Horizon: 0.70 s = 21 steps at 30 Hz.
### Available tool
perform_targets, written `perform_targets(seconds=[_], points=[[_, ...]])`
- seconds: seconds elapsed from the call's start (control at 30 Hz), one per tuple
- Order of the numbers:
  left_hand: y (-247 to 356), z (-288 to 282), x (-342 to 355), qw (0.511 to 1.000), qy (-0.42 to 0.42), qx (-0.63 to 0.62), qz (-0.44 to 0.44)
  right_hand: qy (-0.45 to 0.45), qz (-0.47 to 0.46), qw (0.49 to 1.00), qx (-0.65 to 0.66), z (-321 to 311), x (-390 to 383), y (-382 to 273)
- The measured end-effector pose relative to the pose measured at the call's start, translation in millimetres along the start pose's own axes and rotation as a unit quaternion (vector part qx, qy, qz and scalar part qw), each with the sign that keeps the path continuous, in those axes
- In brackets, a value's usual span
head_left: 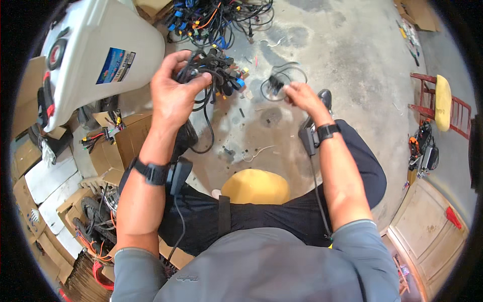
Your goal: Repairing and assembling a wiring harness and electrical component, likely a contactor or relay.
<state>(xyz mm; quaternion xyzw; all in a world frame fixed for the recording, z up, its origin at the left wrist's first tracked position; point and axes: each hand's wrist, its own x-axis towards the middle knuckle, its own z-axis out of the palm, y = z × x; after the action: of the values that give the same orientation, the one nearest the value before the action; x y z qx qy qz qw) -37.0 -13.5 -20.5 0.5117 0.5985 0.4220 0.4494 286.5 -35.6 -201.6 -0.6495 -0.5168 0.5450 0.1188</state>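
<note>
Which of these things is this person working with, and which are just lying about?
In the job:
- cable bundle, held in the left hand
- looped cable, held in the right hand
- probably the cable pile on the floor

Seemingly just lying about:
- white bin
- cardboard box
- red chair
</note>
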Motion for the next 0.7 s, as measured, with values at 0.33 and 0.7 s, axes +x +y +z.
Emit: perform_targets(seconds=[0.33, 0.7], points=[[-43, 14, -68, 0.946, -0.228, 0.219, 0.076, 0.133, -0.183, 0.963, -0.147, -99, -123, -169], [-64, 40, -150, 0.812, -0.388, 0.429, 0.073, 0.087, -0.255, 0.947, -0.175, -85, -130, -171]])
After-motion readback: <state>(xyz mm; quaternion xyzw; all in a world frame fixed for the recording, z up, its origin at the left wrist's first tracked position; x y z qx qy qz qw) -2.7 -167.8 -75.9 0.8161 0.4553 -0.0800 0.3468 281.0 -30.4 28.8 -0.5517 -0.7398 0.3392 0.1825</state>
